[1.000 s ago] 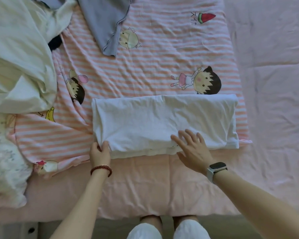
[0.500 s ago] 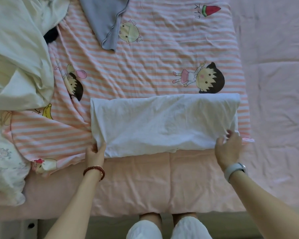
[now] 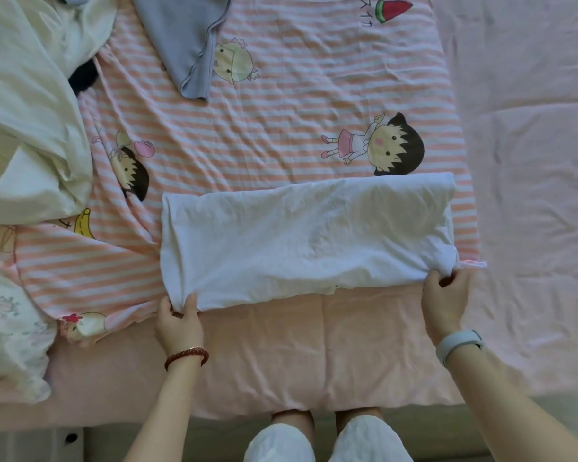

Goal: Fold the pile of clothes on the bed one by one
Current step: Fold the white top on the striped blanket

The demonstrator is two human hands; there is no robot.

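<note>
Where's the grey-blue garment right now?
In the head view, the grey-blue garment lies at the top edge, left of centre, on the striped cartoon sheet. It sits beyond the white folded garment, just right of the cream pile.

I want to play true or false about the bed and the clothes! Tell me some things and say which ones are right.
1. Both hands hold the white cloth. True: the left hand grips its near left corner, the right hand its near right corner.
2. The white cloth lies crumpled in a ball. False: it is folded into a long flat strip.
3. A grey garment lies at the far side of the striped sheet. True.
4. The red bracelet is on the right wrist. False: it is on the left; the right wears a pale band.
</note>
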